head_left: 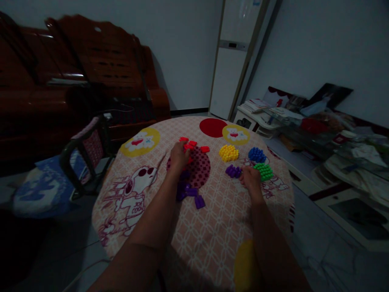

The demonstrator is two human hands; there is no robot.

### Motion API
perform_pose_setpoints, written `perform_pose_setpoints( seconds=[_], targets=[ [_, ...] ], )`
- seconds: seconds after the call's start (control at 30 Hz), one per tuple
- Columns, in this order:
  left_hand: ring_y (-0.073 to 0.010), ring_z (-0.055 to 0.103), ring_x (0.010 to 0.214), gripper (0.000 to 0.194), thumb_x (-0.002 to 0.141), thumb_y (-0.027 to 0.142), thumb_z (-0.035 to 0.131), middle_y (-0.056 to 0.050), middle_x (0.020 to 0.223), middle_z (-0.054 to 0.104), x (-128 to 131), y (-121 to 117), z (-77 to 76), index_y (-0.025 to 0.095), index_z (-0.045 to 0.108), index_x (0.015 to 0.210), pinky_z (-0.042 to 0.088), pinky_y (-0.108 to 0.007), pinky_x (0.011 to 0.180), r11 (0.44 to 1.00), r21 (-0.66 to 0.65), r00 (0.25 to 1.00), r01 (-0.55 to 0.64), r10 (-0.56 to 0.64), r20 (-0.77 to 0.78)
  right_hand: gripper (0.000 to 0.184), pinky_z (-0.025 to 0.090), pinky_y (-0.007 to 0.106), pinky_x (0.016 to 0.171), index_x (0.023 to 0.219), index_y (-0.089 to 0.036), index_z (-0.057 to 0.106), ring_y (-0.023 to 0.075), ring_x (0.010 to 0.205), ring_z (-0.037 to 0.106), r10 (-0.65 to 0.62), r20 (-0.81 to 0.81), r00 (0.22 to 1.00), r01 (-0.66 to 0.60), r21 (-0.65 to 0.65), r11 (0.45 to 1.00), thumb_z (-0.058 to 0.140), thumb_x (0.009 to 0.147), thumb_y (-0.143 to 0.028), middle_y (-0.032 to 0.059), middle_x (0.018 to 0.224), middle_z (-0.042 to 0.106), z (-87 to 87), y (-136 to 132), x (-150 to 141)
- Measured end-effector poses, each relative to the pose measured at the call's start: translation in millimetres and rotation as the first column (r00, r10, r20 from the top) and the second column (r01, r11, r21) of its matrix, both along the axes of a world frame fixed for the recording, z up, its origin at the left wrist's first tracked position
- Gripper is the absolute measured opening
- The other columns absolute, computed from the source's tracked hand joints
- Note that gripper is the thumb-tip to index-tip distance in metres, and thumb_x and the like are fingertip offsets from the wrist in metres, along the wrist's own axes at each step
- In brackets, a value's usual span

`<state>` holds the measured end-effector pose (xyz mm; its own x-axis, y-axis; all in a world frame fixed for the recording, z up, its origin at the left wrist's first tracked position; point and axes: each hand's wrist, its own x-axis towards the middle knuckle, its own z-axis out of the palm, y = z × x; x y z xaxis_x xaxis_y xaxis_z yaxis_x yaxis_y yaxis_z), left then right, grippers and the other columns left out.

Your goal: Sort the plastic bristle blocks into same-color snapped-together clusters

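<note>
On a round table with a cartoon-dog cloth (212,227) lie small plastic pieces sorted by colour. My left hand (178,156) rests, fingers curled, on the red pieces (192,144) at the far side; I cannot see whether it grips one. Loose purple pieces (190,192) lie beside my left forearm. My right hand (251,178) sits between a small purple heap (233,171) and a green heap (263,171), fingers bent down onto them. A yellow heap (229,153) and a blue heap (257,154) lie just beyond.
A dark chair (85,158) stands at the table's left edge, with a brown wooden sofa (75,81) behind it. A tall white floor-standing unit (234,56) stands at the back. Low tables piled with papers and clutter (319,125) fill the right side.
</note>
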<state>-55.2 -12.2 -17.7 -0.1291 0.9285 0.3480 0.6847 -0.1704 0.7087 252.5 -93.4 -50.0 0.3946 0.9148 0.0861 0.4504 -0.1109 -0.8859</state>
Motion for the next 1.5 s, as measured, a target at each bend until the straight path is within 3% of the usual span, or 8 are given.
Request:
perform_pose_setpoints(
  seconds=[0.13,0.4,0.63,0.83,1.03,1.13,1.33,1.5],
  targets=[
    [-0.0312,0.051,0.137,0.048,0.09,0.021,0.056,-0.018,0.144,0.057,-38,17,-7.0,0.012,0.057,0.137,0.038,-0.046,0.118,0.995,-0.031,0.994,-0.098,0.096,-0.058,0.042,0.039,0.031,0.045,0.058,-0.024,0.057,0.0179,0.041,0.051,0.001,0.019,1.0,-0.001,0.008,1.0,0.047,0.087,-0.054,0.0013,0.048,0.058,0.3,0,-1],
    [-0.0312,0.067,0.112,0.038,0.083,0.023,0.065,-0.015,0.121,0.073,-36,31,-8.9,0.016,0.071,0.12,0.05,-0.042,0.101,0.961,-0.276,0.946,0.033,-0.119,-0.301,0.043,0.038,0.03,0.045,0.058,-0.024,0.055,0.0175,0.043,0.051,0.007,0.028,1.0,-0.006,-0.005,1.0,0.045,0.087,-0.055,0.0015,0.051,0.06,-0.1,0,-3],
    [-0.0223,0.069,0.09,0.022,0.076,0.025,0.07,-0.004,0.095,0.078,-26,9,17.7,0.023,0.079,0.096,0.05,-0.027,0.078,0.873,-0.42,0.825,0.248,-0.418,-0.381,0.044,0.039,0.03,0.051,0.056,-0.023,0.055,0.0176,0.046,0.053,0.014,0.089,0.996,-0.015,0.014,1.0,0.045,0.087,-0.053,0.0027,0.05,0.06,0.4,0,-2],
    [-0.0197,0.067,0.084,0.025,0.083,0.026,0.058,-0.005,0.089,0.076,-22,-7,43.2,0.017,0.077,0.096,0.048,-0.027,0.076,0.894,-0.347,0.808,0.284,-0.418,-0.416,0.046,0.037,0.029,0.05,0.057,-0.022,0.054,0.0158,0.045,0.05,0.019,0.086,0.996,-0.02,0.013,1.0,0.043,0.087,-0.055,0.0019,0.049,0.059,1.9,-1,-2],
    [-0.0186,0.068,0.086,0.029,0.081,0.018,0.057,-0.005,0.096,0.077,26,-27,47.7,0.016,0.075,0.105,0.049,-0.026,0.077,0.788,-0.235,0.754,0.57,-0.614,-0.233,0.044,0.037,0.03,0.049,0.057,-0.023,0.055,0.0162,0.044,0.049,0.009,0.07,0.997,-0.009,0.001,1.0,0.043,0.087,-0.053,0.0016,0.05,0.059,-1.6,1,0],
    [-0.0179,0.068,0.081,0.027,0.078,0.015,0.061,-0.006,0.091,0.076,62,-39,36.2,0.014,0.073,0.102,0.05,-0.025,0.074,0.765,-0.27,0.733,0.585,-0.641,-0.229,0.045,0.037,0.03,0.05,0.056,-0.023,0.055,0.0163,0.044,0.049,0.01,0.077,0.997,-0.011,0.003,1.0,0.043,0.087,-0.053,0.0015,0.049,0.057,-1.5,2,-1],
    [-0.0195,0.069,0.089,0.025,0.079,0.01,0.06,-0.008,0.096,0.077,107,-44,8.5,0.013,0.074,0.099,0.052,-0.027,0.081,0.786,-0.256,0.724,0.563,-0.619,-0.306,0.046,0.038,0.03,0.052,0.056,-0.023,0.055,0.0166,0.046,0.05,-0.002,0.046,0.999,0.002,-0.007,1.0,0.044,0.088,-0.053,0.0022,0.048,0.058,-2.4,2,-1],
    [-0.0232,0.069,0.1,0.032,0.081,0.007,0.054,-0.012,0.103,0.075,110,-29,10.9,0.014,0.076,0.103,0.052,-0.033,0.091,0.854,-0.161,0.77,0.495,-0.517,-0.373,0.046,0.038,0.029,0.053,0.056,-0.023,0.055,0.017,0.049,0.052,0.014,0.067,0.998,-0.016,0.021,1.0,0.044,0.088,-0.053,0.0021,0.049,0.059,-4.0,4,0]
  ],
)
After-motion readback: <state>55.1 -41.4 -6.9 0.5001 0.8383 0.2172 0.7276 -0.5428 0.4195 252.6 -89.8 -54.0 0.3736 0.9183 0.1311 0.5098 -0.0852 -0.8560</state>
